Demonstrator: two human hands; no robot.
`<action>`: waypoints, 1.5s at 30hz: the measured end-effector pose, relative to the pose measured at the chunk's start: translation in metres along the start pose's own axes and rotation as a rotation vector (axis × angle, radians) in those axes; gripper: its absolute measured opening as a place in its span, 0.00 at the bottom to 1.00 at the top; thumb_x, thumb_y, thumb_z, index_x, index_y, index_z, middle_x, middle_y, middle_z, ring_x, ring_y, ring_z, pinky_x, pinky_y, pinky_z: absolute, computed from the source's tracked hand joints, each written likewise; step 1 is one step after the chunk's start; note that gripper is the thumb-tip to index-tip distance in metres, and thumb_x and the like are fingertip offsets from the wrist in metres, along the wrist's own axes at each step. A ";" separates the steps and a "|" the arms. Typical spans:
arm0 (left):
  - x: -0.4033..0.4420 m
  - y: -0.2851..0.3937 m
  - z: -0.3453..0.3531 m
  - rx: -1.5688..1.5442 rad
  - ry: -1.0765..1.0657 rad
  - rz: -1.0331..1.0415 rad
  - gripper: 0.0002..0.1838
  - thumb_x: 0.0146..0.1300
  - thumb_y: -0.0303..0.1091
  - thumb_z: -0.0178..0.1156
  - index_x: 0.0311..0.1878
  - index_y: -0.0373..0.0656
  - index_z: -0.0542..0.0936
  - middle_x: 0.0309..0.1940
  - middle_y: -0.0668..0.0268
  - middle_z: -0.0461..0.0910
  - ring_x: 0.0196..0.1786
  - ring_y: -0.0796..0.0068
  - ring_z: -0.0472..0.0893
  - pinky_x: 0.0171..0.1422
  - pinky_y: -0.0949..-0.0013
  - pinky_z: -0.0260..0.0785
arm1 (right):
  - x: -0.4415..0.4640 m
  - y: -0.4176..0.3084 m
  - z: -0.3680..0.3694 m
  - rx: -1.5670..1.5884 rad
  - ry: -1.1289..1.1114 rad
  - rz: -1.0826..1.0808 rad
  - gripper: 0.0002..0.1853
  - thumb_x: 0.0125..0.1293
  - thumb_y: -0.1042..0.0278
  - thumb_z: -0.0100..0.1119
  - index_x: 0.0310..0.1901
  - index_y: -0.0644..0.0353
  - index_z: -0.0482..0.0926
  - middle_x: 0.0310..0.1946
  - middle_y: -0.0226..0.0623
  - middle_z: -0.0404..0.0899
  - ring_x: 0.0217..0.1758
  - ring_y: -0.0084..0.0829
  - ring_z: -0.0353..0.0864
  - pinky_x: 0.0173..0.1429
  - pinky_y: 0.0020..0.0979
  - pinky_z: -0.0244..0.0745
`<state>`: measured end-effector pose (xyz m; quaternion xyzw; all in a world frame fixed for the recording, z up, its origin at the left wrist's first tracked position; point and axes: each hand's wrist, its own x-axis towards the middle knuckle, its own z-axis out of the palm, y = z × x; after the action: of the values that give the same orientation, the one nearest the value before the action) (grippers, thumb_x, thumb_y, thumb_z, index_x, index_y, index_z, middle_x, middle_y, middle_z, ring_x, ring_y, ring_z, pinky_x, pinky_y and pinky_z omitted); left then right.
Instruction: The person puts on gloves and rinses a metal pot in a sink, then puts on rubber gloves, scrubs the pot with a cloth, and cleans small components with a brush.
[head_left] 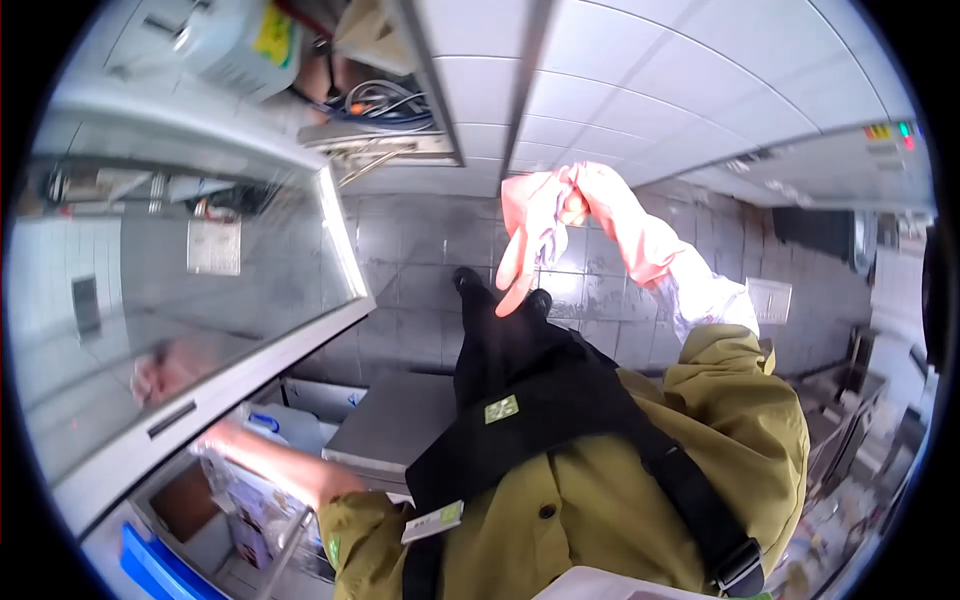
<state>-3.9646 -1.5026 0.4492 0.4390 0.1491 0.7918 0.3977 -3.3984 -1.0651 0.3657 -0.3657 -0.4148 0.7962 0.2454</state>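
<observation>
My right hand wears a long pink rubber glove with a pale cuff reaching up to the olive sleeve. Its fingers are closed around a second pink rubber glove, which hangs over the floor with its fingers pointing down and a bit of pale lilac cuff bunched beside it. On the other side, my bare left forearm passes behind the frame of a glass door. Blurred through the glass, my left hand appears near the door's lower edge; its fingers are too smeared to read.
Dark wet tiles cover the floor beneath my feet. Coiled cables and a white plastic container sit at upper left. A grey metal surface and a blue-edged bin stand at lower left. A white panel with indicator lights is at right.
</observation>
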 end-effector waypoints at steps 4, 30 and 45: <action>0.036 -0.068 0.104 1.323 0.895 0.214 0.21 0.66 0.35 0.48 0.59 0.33 0.65 0.61 0.46 0.67 0.64 0.58 0.67 0.71 0.52 0.53 | -0.052 0.007 -0.050 0.313 0.090 0.282 0.13 0.64 0.63 0.51 0.24 0.62 0.75 0.12 0.28 0.70 0.12 0.25 0.69 0.16 0.24 0.62; 0.110 -0.424 0.283 1.388 -0.286 0.333 0.15 0.68 0.31 0.42 0.52 0.35 0.70 0.49 0.58 0.72 0.53 0.67 0.72 0.61 0.66 0.62 | -0.111 0.150 -0.160 0.704 0.832 -0.382 0.12 0.67 0.57 0.44 0.38 0.58 0.68 0.31 0.34 0.70 0.37 0.37 0.71 0.44 0.40 0.67; 0.021 -0.749 0.594 0.062 -0.594 -1.788 0.32 0.63 0.63 0.41 0.58 0.46 0.68 0.47 0.64 0.76 0.48 0.67 0.76 0.51 0.61 0.67 | -0.298 0.170 -0.200 1.232 0.291 -0.952 0.13 0.66 0.57 0.45 0.36 0.59 0.72 0.28 0.36 0.76 0.31 0.36 0.77 0.38 0.33 0.71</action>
<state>-3.1142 -1.0750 0.3620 0.3560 0.3441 0.0443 0.8677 -3.0738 -1.2669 0.2581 -0.0477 0.0250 0.6361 0.7697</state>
